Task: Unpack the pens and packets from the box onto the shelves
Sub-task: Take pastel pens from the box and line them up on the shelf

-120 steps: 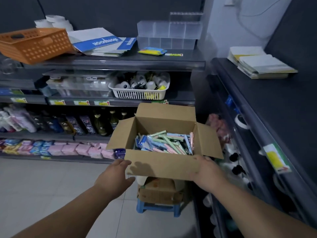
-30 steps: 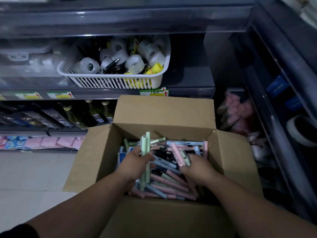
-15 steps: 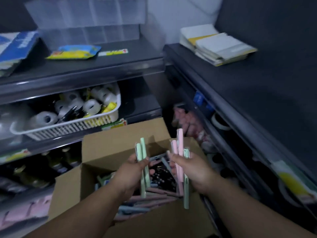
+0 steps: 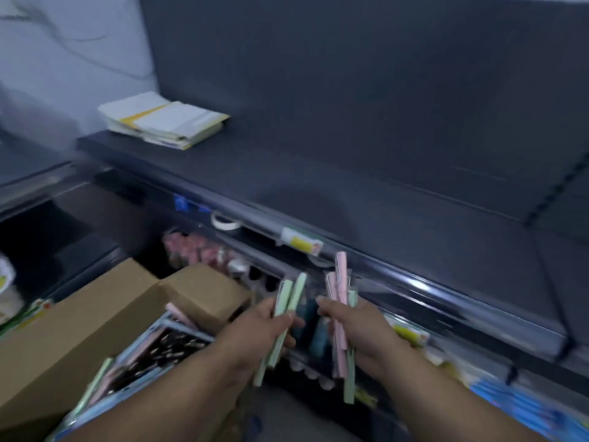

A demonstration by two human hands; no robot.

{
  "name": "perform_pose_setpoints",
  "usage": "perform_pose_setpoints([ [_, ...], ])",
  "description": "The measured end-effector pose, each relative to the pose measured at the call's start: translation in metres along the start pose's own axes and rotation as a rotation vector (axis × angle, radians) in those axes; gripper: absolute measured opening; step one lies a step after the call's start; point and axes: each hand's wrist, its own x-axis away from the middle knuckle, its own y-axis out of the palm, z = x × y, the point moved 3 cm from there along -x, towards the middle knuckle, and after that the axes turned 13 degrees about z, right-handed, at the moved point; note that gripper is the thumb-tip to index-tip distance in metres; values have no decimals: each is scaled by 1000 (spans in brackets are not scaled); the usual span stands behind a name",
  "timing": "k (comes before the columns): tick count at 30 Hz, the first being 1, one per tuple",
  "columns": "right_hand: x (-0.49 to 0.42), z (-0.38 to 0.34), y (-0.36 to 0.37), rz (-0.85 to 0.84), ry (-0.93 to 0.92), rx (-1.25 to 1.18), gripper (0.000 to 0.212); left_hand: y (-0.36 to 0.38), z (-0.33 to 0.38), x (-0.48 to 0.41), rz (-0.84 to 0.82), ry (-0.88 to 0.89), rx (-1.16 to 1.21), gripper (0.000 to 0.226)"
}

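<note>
My left hand (image 4: 255,327) grips two pale green pens (image 4: 288,298) that stand nearly upright. My right hand (image 4: 360,327) grips a bunch of pink and green pens (image 4: 340,282). Both hands hover in front of the edge of a dark shelf (image 4: 350,199), to the right of the open cardboard box (image 4: 95,314). The box at lower left still holds several pens and packets (image 4: 153,346), blurred by motion.
A stack of white and yellow booklets (image 4: 162,119) lies at the shelf's far left end. A yellow price tag (image 4: 299,242) sits on the shelf rail. Lower shelves hold a tape roll (image 4: 226,222), pink items (image 4: 191,247) and blue packets (image 4: 526,406).
Both hands lifted pens out of the box and swung right with them toward the dark shelf. The view turned right, so the box now sits at lower left.
</note>
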Motion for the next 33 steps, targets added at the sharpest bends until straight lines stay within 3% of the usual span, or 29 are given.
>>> perform_pose_setpoints([
  [7, 64, 11, -170, 150, -7, -337, 20, 164, 31, 87, -426, 144, -193, 15],
  [11, 124, 35, -304, 363, -2, -414, 14, 281, 28, 165, -603, 144, -204, 16],
  [16, 212, 77, -473, 647, -53, -467, 21, 425, 15, 268, -687, 67, -149, 16],
  [21, 296, 110, -603, 890, -88, -539, 13, 536, 9, 347, -778, 245, -271, 13],
  [25, 337, 131, -667, 990, -68, -581, 12, 600, 7, 392, -873, 256, -317, 25],
  [33, 323, 142, -759, 1111, -10, -646, 22, 711, 22, 397, -919, 199, -297, 19],
])
